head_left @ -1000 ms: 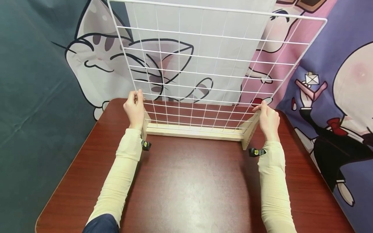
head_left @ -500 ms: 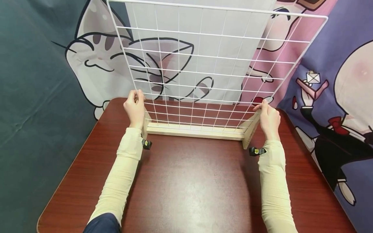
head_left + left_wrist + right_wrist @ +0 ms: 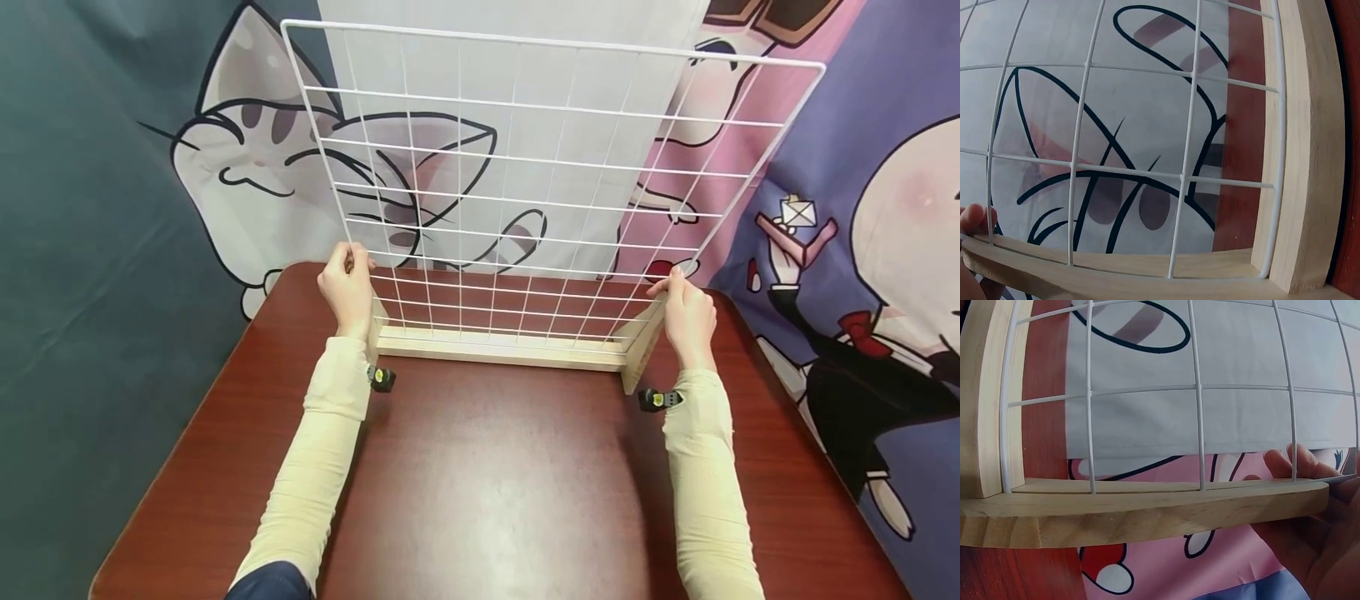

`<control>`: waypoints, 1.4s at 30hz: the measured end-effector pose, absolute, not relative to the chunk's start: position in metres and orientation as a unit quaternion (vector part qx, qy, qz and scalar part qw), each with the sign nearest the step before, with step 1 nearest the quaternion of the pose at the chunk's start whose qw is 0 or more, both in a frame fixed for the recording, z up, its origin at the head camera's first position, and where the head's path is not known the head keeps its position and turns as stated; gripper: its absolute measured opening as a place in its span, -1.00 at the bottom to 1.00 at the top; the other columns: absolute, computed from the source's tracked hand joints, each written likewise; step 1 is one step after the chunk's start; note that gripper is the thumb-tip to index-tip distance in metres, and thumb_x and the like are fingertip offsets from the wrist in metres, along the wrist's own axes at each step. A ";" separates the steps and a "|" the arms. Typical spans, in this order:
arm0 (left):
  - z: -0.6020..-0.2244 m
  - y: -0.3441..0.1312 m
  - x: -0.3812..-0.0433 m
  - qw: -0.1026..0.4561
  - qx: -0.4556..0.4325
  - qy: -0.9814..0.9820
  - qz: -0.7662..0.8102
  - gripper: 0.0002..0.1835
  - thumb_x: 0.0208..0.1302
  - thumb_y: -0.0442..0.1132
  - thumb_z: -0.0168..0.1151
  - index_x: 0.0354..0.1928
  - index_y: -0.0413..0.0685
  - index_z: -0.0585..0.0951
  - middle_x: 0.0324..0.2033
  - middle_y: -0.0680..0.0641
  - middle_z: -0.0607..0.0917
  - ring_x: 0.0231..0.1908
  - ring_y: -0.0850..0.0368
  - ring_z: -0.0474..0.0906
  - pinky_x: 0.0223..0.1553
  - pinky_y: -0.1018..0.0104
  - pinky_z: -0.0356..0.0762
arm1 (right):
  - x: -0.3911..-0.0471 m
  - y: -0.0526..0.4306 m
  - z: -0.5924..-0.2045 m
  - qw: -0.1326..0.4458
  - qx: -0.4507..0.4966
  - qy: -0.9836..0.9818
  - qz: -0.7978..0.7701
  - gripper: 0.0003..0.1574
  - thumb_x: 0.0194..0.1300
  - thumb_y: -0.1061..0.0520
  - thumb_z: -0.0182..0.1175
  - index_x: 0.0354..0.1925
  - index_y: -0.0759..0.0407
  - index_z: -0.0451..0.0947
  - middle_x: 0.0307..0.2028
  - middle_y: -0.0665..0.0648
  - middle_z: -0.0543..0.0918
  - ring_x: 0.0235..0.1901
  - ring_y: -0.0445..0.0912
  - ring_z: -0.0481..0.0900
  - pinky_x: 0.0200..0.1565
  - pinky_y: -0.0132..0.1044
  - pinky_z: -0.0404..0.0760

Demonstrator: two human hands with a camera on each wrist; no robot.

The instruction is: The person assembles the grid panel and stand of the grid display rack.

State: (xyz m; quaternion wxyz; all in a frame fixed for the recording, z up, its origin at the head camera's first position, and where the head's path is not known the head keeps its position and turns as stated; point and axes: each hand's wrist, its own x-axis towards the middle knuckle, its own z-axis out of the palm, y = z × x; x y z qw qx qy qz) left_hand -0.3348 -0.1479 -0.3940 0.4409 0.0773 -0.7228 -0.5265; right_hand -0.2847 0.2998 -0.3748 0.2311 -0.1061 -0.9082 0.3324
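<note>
A white wire grid panel (image 3: 517, 156) stands upright, leaning slightly, in a pale wooden stand (image 3: 495, 348) at the far part of the table. My left hand (image 3: 347, 287) grips the panel's left side wire just above the stand's left upright. On the other side, my right hand (image 3: 687, 315) pinches the right side wire at the top of the right upright (image 3: 641, 354). The left wrist view shows the panel's bottom wire along the base bar (image 3: 1310, 125). In the right wrist view, fingertips (image 3: 1279, 464) reach behind the grid beside the wooden upright (image 3: 1135, 519).
The reddish-brown table (image 3: 487, 467) has rounded corners. Behind it hangs a cloth backdrop (image 3: 255, 200) with cartoon animals, close to the panel. A dark green cloth (image 3: 82, 250) hangs at the left. Small black cameras (image 3: 660, 400) sit on both wrists.
Hands, panel and backdrop all sit slightly lower in the head view, as the camera has tilted up a little. Both hands keep the same hold on the panel.
</note>
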 end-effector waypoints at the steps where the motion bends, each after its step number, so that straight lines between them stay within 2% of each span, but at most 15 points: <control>1: -0.393 -0.148 -0.335 0.443 0.082 -0.723 -0.525 -0.72 0.30 -0.19 0.05 -0.48 -0.21 0.61 -0.56 -0.23 0.72 -0.61 0.61 0.43 -0.41 0.60 0.26 | -0.285 0.299 -0.375 0.230 -0.106 -0.909 0.332 -0.13 0.51 -0.29 -0.49 -0.22 0.13 0.68 0.04 0.31 0.65 0.07 0.32 0.53 -0.01 0.17 0.38; 10: -0.388 -0.151 -0.337 0.447 0.080 -0.716 -0.530 -0.71 0.32 -0.20 0.05 -0.46 -0.22 0.63 -0.54 -0.23 0.73 -0.55 0.33 0.60 -0.42 0.61 0.27 | -0.292 0.296 -0.373 0.225 -0.112 -0.906 0.341 -0.09 0.49 -0.34 -0.51 -0.23 0.12 0.68 0.08 0.30 0.63 0.11 0.32 0.51 0.00 0.18 0.39; 15: -0.391 -0.149 -0.334 0.457 0.075 -0.707 -0.535 -0.72 0.32 -0.23 0.06 -0.48 -0.22 0.63 -0.57 -0.23 0.72 -0.51 0.08 0.66 -0.44 0.62 0.30 | -0.297 0.296 -0.369 0.226 -0.120 -0.903 0.344 -0.08 0.48 -0.35 -0.52 -0.20 0.12 0.67 0.12 0.29 0.61 0.14 0.33 0.49 0.03 0.19 0.37; 17: -0.392 -0.148 -0.333 0.457 0.069 -0.705 -0.538 -0.72 0.32 -0.23 0.06 -0.49 -0.22 0.63 -0.58 -0.20 0.72 -0.52 0.10 0.66 -0.43 0.62 0.32 | -0.296 0.296 -0.368 0.229 -0.128 -0.901 0.345 -0.09 0.49 -0.34 -0.52 -0.19 0.11 0.68 0.12 0.29 0.61 0.14 0.34 0.49 0.04 0.20 0.37; 22: -0.394 -0.148 -0.331 0.462 0.066 -0.699 -0.543 -0.71 0.31 -0.22 0.07 -0.51 -0.21 0.62 -0.59 -0.18 0.72 -0.57 0.35 0.58 -0.42 0.61 0.32 | -0.295 0.294 -0.369 0.226 -0.140 -0.898 0.350 -0.11 0.49 -0.32 -0.51 -0.19 0.10 0.68 0.13 0.28 0.60 0.14 0.34 0.49 0.05 0.20 0.37; 28: -0.396 -0.148 -0.331 0.456 0.060 -0.717 -0.524 -0.69 0.32 -0.20 0.05 -0.51 -0.20 0.62 -0.58 -0.21 0.72 -0.58 0.48 0.51 -0.41 0.59 0.28 | -0.291 0.294 -0.373 0.221 -0.158 -0.896 0.351 -0.13 0.49 -0.31 -0.50 -0.18 0.08 0.67 0.13 0.26 0.61 0.14 0.35 0.49 0.05 0.20 0.38; 36: -0.397 -0.148 -0.333 0.445 0.057 -0.728 -0.518 -0.68 0.35 -0.18 0.04 -0.47 -0.24 0.63 -0.55 -0.26 0.72 -0.49 0.00 0.65 -0.41 0.59 0.29 | -0.287 0.294 -0.378 0.228 -0.169 -0.890 0.357 -0.14 0.48 -0.32 -0.49 -0.20 0.07 0.67 0.09 0.26 0.63 0.11 0.35 0.51 0.02 0.21 0.38; 42: -0.400 -0.147 -0.334 0.446 0.058 -0.727 -0.518 -0.66 0.39 -0.15 0.04 -0.46 -0.23 0.60 -0.53 -0.23 0.73 -0.43 -0.08 0.67 -0.38 0.58 0.29 | -0.287 0.292 -0.382 0.238 -0.165 -0.887 0.360 -0.14 0.49 -0.34 -0.49 -0.20 0.07 0.66 0.08 0.27 0.64 0.09 0.35 0.52 -0.01 0.21 0.38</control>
